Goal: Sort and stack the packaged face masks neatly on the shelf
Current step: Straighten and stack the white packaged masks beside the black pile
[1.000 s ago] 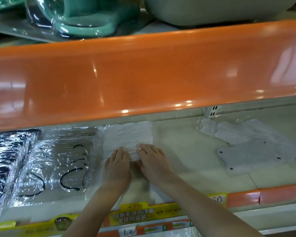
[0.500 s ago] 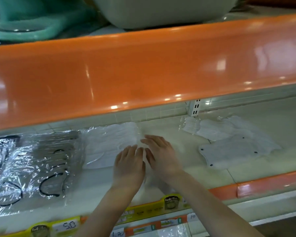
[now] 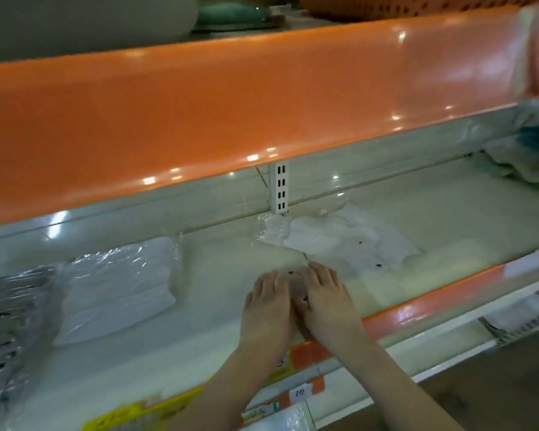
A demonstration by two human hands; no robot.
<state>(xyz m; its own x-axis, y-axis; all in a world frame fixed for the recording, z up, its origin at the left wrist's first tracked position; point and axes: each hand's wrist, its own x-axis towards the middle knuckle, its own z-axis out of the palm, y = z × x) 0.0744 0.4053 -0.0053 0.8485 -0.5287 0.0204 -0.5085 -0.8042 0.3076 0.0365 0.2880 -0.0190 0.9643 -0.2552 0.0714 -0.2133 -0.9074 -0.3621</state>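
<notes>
Head view of the shelf (image 3: 401, 213) at the sorting stage. The left hand (image 3: 269, 309) and right hand (image 3: 325, 301) lie side by side, palms down, fingers fairly straight, at the front of the shelf below the slotted white upright (image 3: 279, 188); whether either grip has hold of anything cannot be told, since only a blurred pale edge with dark dots shows under the fingertips. The loose white masks (image 3: 339, 241) lie just right of the upright, crooked and overlapping; the wrapped white pack (image 3: 119, 284) lies well to its left, beside the glossy packs (image 3: 13, 321) at the far left. Likely risks: slick film may let packs slide off one another or over the orange front lip (image 3: 433, 300), and dragging the limp heap may scatter it.
</notes>
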